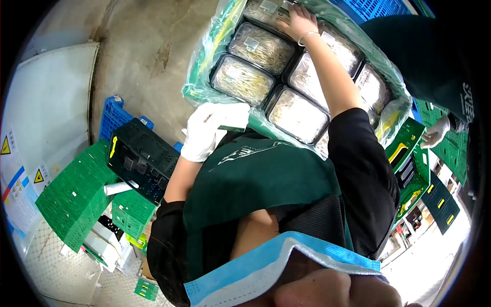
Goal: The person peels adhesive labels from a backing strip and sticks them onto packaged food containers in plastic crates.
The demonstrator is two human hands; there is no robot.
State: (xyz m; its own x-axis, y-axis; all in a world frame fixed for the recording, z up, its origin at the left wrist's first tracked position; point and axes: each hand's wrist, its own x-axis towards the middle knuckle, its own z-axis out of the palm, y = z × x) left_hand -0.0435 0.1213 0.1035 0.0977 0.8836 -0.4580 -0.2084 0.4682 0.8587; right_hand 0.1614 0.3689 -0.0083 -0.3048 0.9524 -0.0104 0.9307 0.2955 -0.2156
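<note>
Floor and wall: In the head view, a stained concrete floor (148, 51) is bordered at left by a pale panel (56, 102); green crates (76, 194) and a black crate (146, 166) are seen beside it.
Packs: Film-topped packs (243, 82) of pale, thin-stemmed produce are ranged inside a crate (190, 93) lined with clear plastic; small white labels (251, 44) are borne by several, while others are lost in glare.
Right hand: The bare right hand (299, 23) is laid over one end of the far pack (259, 17), fingers extended and thumb apart; whether anything is caught beneath the fingertips cannot be told.
Left hand: A white-and-green slip (233, 128) is gripped by the gloved left hand (201, 134), just outside the crate's near edge.
Co-worker: Another person's gloved hand (436, 134) is glimpsed at right.
Labelling: A label is apparently being placed or pressed on the far pack, by judgement.
Next move: Light, even pressure is called for, with the film kept unpuckered and the slip held within easy reach.
</note>
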